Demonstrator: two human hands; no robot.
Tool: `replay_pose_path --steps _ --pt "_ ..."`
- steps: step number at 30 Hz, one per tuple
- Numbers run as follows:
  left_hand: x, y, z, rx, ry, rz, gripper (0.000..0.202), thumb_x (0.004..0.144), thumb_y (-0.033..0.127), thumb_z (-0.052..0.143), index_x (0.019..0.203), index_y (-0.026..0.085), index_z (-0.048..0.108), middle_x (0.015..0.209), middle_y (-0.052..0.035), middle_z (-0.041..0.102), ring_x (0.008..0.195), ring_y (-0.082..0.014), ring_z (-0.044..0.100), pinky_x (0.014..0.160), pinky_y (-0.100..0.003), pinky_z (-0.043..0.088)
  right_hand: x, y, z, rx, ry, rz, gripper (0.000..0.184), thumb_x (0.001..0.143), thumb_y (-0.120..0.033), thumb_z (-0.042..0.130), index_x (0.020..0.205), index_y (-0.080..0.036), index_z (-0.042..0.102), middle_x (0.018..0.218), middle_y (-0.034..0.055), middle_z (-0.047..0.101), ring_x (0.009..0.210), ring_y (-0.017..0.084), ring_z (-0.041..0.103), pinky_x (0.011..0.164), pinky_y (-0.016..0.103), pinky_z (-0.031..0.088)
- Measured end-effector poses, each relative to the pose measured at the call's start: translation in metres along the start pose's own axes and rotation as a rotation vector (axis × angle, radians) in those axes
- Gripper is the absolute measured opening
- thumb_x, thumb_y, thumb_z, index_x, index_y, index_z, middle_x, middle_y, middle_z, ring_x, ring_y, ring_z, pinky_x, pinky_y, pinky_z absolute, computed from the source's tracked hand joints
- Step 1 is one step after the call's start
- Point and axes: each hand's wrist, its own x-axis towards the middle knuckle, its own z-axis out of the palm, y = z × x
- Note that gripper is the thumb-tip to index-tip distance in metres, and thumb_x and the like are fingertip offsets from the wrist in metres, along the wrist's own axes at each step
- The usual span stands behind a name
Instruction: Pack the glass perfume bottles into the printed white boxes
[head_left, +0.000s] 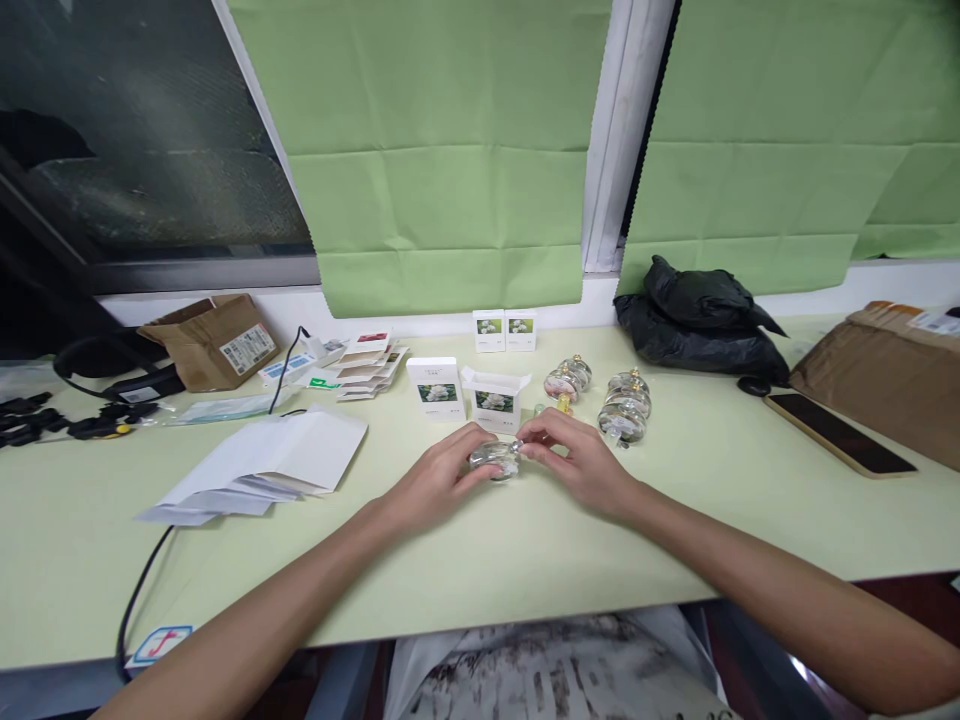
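My left hand (439,478) grips a small clear glass bottle (496,459) lying just above the pale green table (480,560). My right hand (577,455) pinches the bottle's neck end from the right with thumb and forefinger. Just behind my hands stand a closed white box with a flower picture (436,388) and a similar box with its lid flaps open (495,399). To the right lie two rows of round glass bottles (568,380) (625,408).
Two more small white boxes (505,330) stand at the wall. White papers (262,462) and card stacks (365,366) lie left, with a cardboard box (214,342) and cables. A black plastic bag (697,315), a phone (838,432) and a brown parcel (885,375) lie right.
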Motion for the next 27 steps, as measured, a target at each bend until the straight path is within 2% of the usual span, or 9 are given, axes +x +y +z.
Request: replay_pose_path --steps 2,5,8,11,15,19,27 --pt "0.000 0.000 -0.001 0.003 -0.010 -0.001 0.030 0.107 0.047 0.059 0.128 0.027 0.063 0.121 -0.0057 0.069 0.111 -0.0238 0.068 0.094 -0.034 0.052 -0.001 0.000 0.002 0.010 -0.014 0.024 0.013 0.106 -0.034 0.062 0.112 -0.026 0.070 0.102 0.0049 0.071 0.091 0.021 0.066 0.082 0.034 0.052" --pt "-0.002 -0.003 -0.005 0.010 -0.014 0.012 0.029 0.107 0.046 0.059 0.127 0.027 0.064 0.122 -0.0064 0.068 0.109 -0.0231 0.068 0.094 -0.034 0.052 -0.002 0.004 0.003 0.027 -0.046 0.055 0.021 0.106 -0.036 0.062 0.125 -0.028 0.065 0.104 0.0042 0.071 0.093 0.021 0.067 0.080 0.033 0.053" --pt "-0.004 -0.009 -0.010 -0.009 0.001 -0.006 0.029 0.106 0.046 0.060 0.127 0.026 0.066 0.122 -0.0068 0.068 0.103 -0.0213 0.068 0.088 -0.032 0.054 -0.002 0.012 0.000 -0.058 0.024 0.076 0.027 0.107 -0.034 0.059 0.133 -0.028 0.060 0.104 0.0049 0.070 0.092 0.022 0.067 0.078 0.033 0.053" --pt "-0.005 -0.016 -0.013 -0.042 0.026 -0.046 0.031 0.104 0.047 0.063 0.126 0.026 0.067 0.117 -0.0060 0.069 0.099 -0.0200 0.067 0.082 -0.030 0.054 0.000 0.021 -0.004 -0.216 0.101 0.091 0.024 0.107 -0.029 0.055 0.130 -0.025 0.059 0.119 0.0088 0.066 0.083 0.020 0.066 0.079 0.036 0.053" --pt "-0.003 -0.021 -0.012 -0.054 0.066 -0.070 0.032 0.102 0.049 0.066 0.123 0.026 0.069 0.115 -0.0044 0.071 0.101 -0.0205 0.067 0.091 -0.032 0.053 0.001 0.028 -0.008 -0.290 0.084 0.166 0.033 0.104 -0.024 0.055 0.137 -0.027 0.052 0.139 0.0115 0.056 0.079 0.018 0.066 0.082 0.039 0.055" --pt "-0.001 -0.025 -0.010 -0.093 0.070 -0.110 0.031 0.101 0.048 0.068 0.122 0.026 0.070 0.115 -0.0034 0.072 0.102 -0.0205 0.065 0.092 -0.032 0.051 0.001 0.029 -0.006 -0.314 0.047 0.247 0.047 0.101 -0.021 0.056 0.146 -0.029 0.045 0.148 0.0116 0.052 0.077 0.018 0.066 0.085 0.043 0.057" --pt "-0.001 -0.030 -0.016 -0.100 0.036 -0.196 0.029 0.100 0.048 0.068 0.117 0.024 0.070 0.104 -0.0009 0.072 0.087 -0.0173 0.063 0.079 -0.029 0.049 0.000 0.039 -0.003 -0.354 0.020 0.357 0.062 0.096 -0.023 0.062 0.153 -0.028 0.039 0.156 0.0140 0.053 0.081 0.020 0.068 0.087 0.043 0.056"
